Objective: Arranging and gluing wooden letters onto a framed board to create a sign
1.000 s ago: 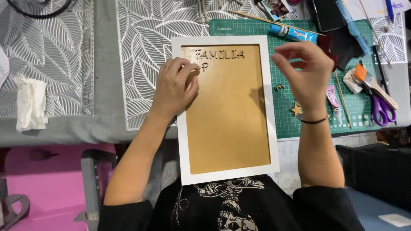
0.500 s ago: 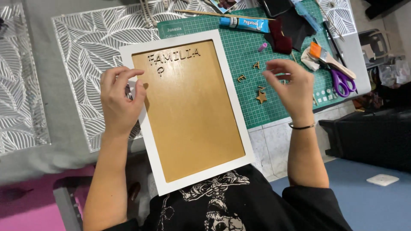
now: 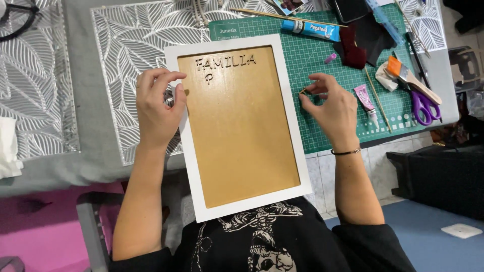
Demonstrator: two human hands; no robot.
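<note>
A white picture frame (image 3: 177, 75) with a brown board inside lies tilted on the table edge and my lap. Small wooden letters (image 3: 225, 62) are stuck along the top of the board. My left hand (image 3: 157, 107) rests on the frame's left edge, fingers curled, steadying it. My right hand (image 3: 330, 103) is just right of the frame over the green cutting mat (image 3: 322, 60). Its thumb and forefinger pinch a tiny wooden piece (image 3: 303, 91).
On the mat lie a blue glue tube (image 3: 310, 29), a small pink tube (image 3: 366, 100), purple scissors (image 3: 424, 107), a spatula with an orange tip (image 3: 408, 78), a thin stick and dark fabric (image 3: 360, 40). Leaf-pattern placemats (image 3: 126, 45) cover the grey table left of the frame.
The view shifted so the frame sits nearer the centre. My right hand came down to the mat beside the frame and pinched a small wooden piece. The left hand stayed on the frame's edge.
</note>
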